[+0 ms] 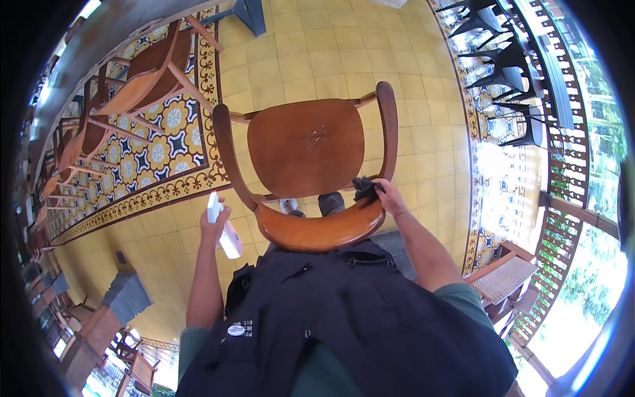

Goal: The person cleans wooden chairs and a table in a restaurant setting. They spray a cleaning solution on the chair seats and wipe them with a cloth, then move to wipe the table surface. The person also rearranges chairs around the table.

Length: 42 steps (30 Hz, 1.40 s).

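A wooden armchair (306, 142) stands right in front of me, its curved backrest (321, 228) closest to my body and its seat facing up. Small whitish specks, like droplets, lie near the middle of the seat. To the left of the chair, my left hand (213, 221) is wrapped round a white spray bottle (229, 239), held apart from the wood. My right hand (391, 198) grips a dark cloth (364, 188) at the right end of the backrest, where it meets the armrest (387, 132). Part of the cloth is hidden by the fingers.
Several wooden chairs (142, 83) line the left side on patterned tiles. Black chairs (499, 66) stand beside a long table (554, 73) at the far right, along a railing (574, 126). A woven-topped seat (504, 279) is at the lower right; a grey block (127, 296) stands lower left.
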Motion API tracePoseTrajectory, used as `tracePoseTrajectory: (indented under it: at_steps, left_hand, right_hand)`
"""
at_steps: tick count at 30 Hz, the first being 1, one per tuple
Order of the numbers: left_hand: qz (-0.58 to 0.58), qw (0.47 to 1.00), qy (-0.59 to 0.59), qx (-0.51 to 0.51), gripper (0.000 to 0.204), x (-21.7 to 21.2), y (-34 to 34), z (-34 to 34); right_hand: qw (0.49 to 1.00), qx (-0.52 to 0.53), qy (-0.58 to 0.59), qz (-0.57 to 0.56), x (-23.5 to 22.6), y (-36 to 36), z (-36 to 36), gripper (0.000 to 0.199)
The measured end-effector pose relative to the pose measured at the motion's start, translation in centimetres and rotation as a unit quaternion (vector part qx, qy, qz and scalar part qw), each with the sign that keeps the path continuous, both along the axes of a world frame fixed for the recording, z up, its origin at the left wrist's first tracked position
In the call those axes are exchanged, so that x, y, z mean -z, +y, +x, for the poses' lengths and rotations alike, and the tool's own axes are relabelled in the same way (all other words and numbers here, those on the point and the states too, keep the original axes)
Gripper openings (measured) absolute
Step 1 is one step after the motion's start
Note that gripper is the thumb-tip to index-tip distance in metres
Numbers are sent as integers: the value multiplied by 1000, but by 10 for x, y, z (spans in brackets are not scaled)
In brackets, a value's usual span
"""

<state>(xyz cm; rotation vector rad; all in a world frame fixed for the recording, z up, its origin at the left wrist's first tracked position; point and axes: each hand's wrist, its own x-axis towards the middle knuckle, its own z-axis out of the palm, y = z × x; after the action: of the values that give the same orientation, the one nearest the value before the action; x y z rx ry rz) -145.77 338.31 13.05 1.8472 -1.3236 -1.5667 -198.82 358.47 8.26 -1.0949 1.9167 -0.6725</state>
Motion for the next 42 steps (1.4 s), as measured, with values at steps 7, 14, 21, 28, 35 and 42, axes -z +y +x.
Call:
tracePoseTrajectory:
  at_steps: [7,14,21,28,35,42]
  left_hand:
    - [93,986,-96,-101,43,-11,55,-6]
    - [143,969,-103,-175,44,-3,100,-41]
    - [123,971,-106,-174,44,1,110,-59]
    - [83,975,-104,-180,45,23,115,-29]
    - [65,980,-129,-140,45,35,140,18]
    - [81,975,-154,-138,47,39,188,57]
  right_hand:
    - [938,-147,280,-138,24,-50,-46,37]
    - [886,-45,394,-240,49,-192,-153,34]
    - [902,140,319,-256,34,-356,-167,17]
    - [946,-69,-32,-314,8,-290,93,21]
    - [845,-447,-262,-130,1,-175,286,18]
    - [721,-660,-185,-101,33,-244,301,14]
